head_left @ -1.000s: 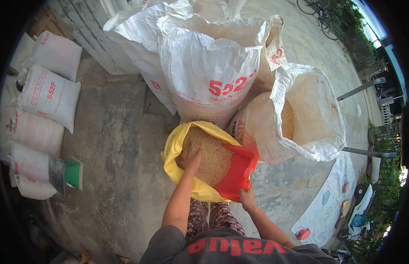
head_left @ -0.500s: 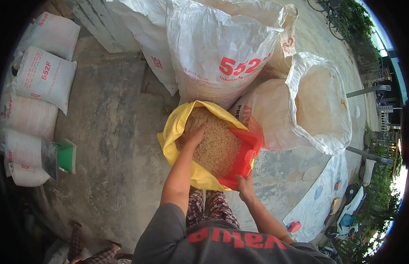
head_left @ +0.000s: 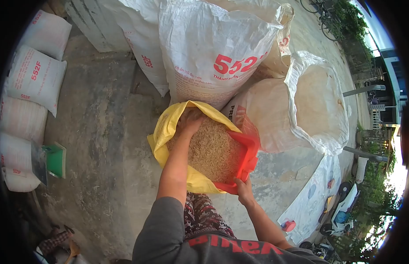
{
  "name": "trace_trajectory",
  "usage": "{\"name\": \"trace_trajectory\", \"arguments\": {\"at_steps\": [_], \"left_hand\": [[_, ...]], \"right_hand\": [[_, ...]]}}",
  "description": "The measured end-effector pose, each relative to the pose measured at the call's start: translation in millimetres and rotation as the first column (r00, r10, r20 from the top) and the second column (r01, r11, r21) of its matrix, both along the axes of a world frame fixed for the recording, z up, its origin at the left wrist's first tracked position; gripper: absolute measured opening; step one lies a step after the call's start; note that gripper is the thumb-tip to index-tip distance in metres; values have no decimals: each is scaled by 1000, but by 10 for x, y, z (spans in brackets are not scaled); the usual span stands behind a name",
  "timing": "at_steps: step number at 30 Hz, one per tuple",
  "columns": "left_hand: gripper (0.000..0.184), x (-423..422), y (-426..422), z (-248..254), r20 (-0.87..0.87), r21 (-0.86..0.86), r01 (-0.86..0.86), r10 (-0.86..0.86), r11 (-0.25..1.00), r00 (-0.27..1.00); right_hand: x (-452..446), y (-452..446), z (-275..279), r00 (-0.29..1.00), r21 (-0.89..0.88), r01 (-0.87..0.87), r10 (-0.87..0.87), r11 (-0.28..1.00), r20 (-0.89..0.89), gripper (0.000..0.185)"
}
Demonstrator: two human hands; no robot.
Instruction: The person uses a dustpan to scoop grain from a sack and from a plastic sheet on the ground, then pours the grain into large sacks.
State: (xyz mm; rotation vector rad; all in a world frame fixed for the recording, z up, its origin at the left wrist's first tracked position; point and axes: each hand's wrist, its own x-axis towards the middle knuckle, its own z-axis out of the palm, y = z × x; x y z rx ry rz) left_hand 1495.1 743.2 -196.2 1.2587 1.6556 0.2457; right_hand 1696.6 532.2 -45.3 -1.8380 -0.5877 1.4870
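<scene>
A yellow sack [head_left: 162, 134] stands open in front of my legs, its rim folded outward. Tan, grain-like material [head_left: 211, 147] fills what I can see of its inside. My left hand [head_left: 191, 121] reaches into the far left part of the sack, against the grain; its fingers are mostly hidden in shadow. At the sack's right side a red plastic scoop [head_left: 250, 152] is tilted inside the mouth, with grain lying against it. My right hand [head_left: 244, 190] grips the near edge of this scoop, thumb on top.
Tall white sacks [head_left: 204, 48] stand just beyond the yellow one. To the right leans an open white sack [head_left: 319, 101]. Filled sacks [head_left: 35, 77] are stacked at left beside a green scale-like object [head_left: 55, 160]. A sheet [head_left: 308, 198] lies on the concrete at right.
My left hand has moved farther into the sack, toward its far left wall. My right hand stays on the scoop. The whole view has shifted slightly.
</scene>
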Motion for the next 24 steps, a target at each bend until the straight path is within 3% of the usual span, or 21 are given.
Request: {"name": "trace_trajectory", "arguments": {"at_steps": [1, 2, 3, 5, 7, 10, 12, 14, 15, 16, 19, 24], "left_hand": [[74, 148, -64, -21, -177, -47, -29, 21, 998, 984], [80, 190, -125, 648, -174, -179, -69, 37, 982, 984], [80, 265, -216, 626, -183, -188, -64, 29, 980, 983], [79, 368, -395, 488, 8, -266, 49, -49, 963, 999], [76, 624, -712, 379, -56, -347, 233, -268, 909, 962], [74, 709, -988, 792, 42, -267, 185, -180, 946, 983], [73, 425, -969, 1071, -155, -146, -24, 1, 989, 988], [71, 78, -891, 969, -380, -76, -219, 175, 973, 908], [71, -71, -948, 787, -387, -83, -219, 171, 972, 906], [70, -198, -1016, 499, -354, -118, -277, 221, 954, 909], [71, -36, -1085, 421, -306, -214, -330, 257, 919, 917], [75, 551, -990, 828, -71, -321, -311, 305, 894, 950]], "right_hand": [[31, 2, -24, 1000, -17, 3, -3, 1000, 3, 52], [57, -6, -52, 1000, -12, -4, 4, 1000, -13, 52], [80, 3, -78, 999, 6, -13, 13, 1000, -34, 52], [110, 0, -106, 997, 18, -5, 6, 1000, -77, 51], [110, -7, -123, 993, 16, 24, -22, 1000, -112, 40], [237, -71, -224, 996, 18, -39, 40, 999, -83, 36], [298, -104, -348, 996, 15, -45, 46, 999, -74, 35], [281, -126, -355, 996, -3, -52, 51, 999, -74, 34], [254, -78, -283, 996, -1, -61, 60, 998, -65, 34], [233, -49, -251, 996, 2, -70, 70, 998, -57, 34], [244, -67, -415, 992, -29, -116, 115, 993, -43, 34], [223, 37, -380, 987, 2, -67, 67, 998, -147, 33]]}}
